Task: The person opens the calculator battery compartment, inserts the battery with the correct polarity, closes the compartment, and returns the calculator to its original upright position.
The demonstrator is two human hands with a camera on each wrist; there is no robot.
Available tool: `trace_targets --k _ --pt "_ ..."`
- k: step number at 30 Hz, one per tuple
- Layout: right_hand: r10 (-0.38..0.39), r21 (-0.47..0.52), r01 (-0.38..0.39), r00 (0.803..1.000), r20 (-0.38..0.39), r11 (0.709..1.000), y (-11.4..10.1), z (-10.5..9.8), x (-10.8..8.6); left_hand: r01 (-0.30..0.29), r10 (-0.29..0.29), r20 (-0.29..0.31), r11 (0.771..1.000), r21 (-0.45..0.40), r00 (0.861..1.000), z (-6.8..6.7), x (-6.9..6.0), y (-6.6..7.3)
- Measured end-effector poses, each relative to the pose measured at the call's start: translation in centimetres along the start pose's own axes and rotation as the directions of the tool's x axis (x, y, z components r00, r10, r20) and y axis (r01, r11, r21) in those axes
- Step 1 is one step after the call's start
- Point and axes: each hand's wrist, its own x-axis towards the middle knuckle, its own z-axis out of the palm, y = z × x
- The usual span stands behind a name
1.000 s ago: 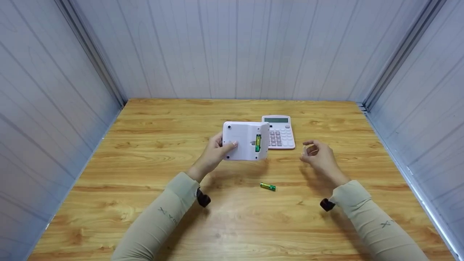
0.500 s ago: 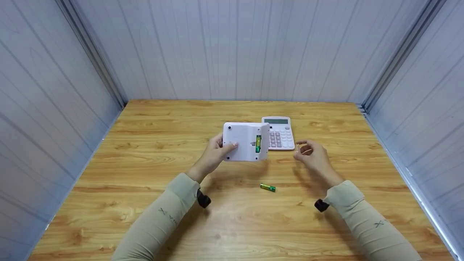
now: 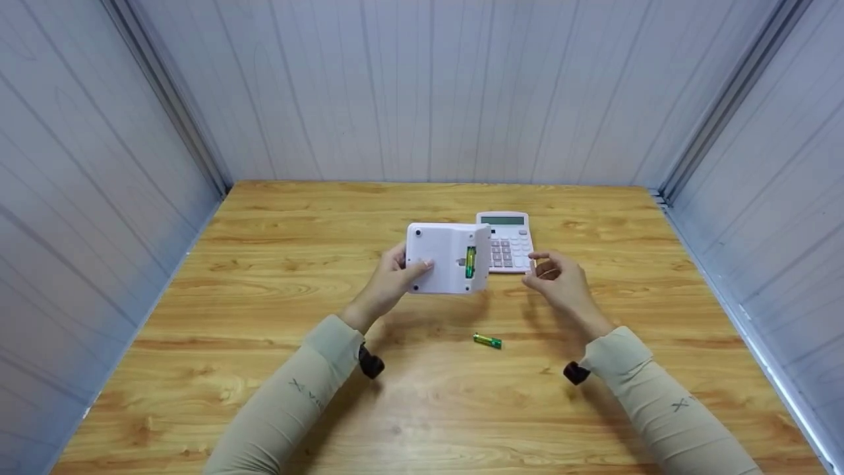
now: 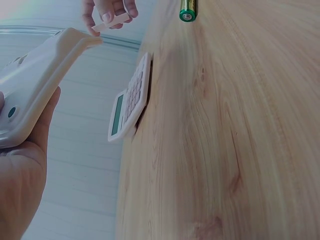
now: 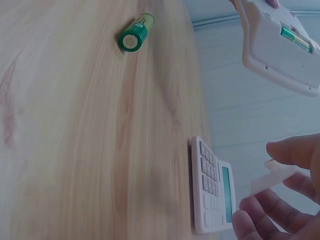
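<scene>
My left hand (image 3: 384,287) grips a white device (image 3: 436,258) by its left side, back face toward me, thumb on the back. A green and yellow battery (image 3: 470,262) sits in the open slot of that back. To the right, my right hand (image 3: 566,288) pinches a small, thin white piece, seen clearly as a white cover (image 5: 272,177) between thumb and fingers in the right wrist view. A gap separates this hand from the device. A second green battery (image 3: 487,341) lies on the wooden table below the device.
Behind the device, a pink-and-white calculator (image 3: 513,244) lies face up on the table (image 3: 316,231), partly covered from view by the device. White panel walls (image 3: 422,92) stand at the back and on both sides.
My right hand has moved left, closer to the held device, with the white piece still pinched. My left hand and the device have barely moved.
</scene>
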Motion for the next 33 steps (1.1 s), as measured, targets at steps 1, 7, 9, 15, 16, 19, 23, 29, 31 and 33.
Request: trace_targets --k 1,7,9,15,16,19,23,29,31,33 --pt "-0.003 0.004 0.003 1.0 -0.003 1.0 -0.1 0.1 0.0 0.001 -0.001 0.0 1.0 -0.001 1.0 0.0 0.0 0.0" --pt "-0.019 0.039 0.019 1.0 0.0 0.999 -0.9 0.5 -0.2 0.003 -0.003 -0.005 1.0 -0.007 1.0 0.1 0.1 -0.2" --pt "-0.018 0.052 0.017 1.0 0.004 0.998 -1.2 0.7 -0.3 0.003 -0.003 -0.003 1.0 -0.007 1.0 0.1 0.2 -0.2" --pt "-0.036 0.096 0.035 0.999 0.01 0.995 -2.0 1.0 -0.4 0.004 -0.004 0.001 1.0 -0.01 1.0 0.2 0.2 -0.2" --pt "-0.038 0.106 0.036 0.999 0.013 0.994 -2.1 1.0 -0.4 0.005 -0.005 0.001 1.0 -0.01 1.0 0.3 0.2 -0.2" --pt "-0.023 0.133 0.02 0.999 0.023 0.991 -2.3 1.2 -0.4 0.011 -0.011 0.003 1.0 -0.01 1.0 0.3 0.2 -0.2" --pt "0.001 0.148 -0.006 1.0 0.03 0.989 -2.5 1.3 -0.4 0.014 -0.014 0.003 1.0 -0.009 1.0 0.4 0.3 -0.2" --pt "0.014 0.167 -0.019 0.999 0.033 0.986 -3.2 1.3 -0.5 0.007 -0.007 0.007 1.0 -0.008 1.0 0.5 0.3 -0.2" --pt "0.016 0.172 -0.022 0.999 0.037 0.985 -3.5 1.3 -0.6 0.004 -0.004 0.01 1.0 -0.009 1.0 0.5 0.4 -0.2" --pt "0.019 0.176 -0.025 0.999 0.039 0.984 -3.7 1.3 -0.6 0.002 -0.002 0.013 1.0 -0.009 1.0 0.6 0.3 -0.2"
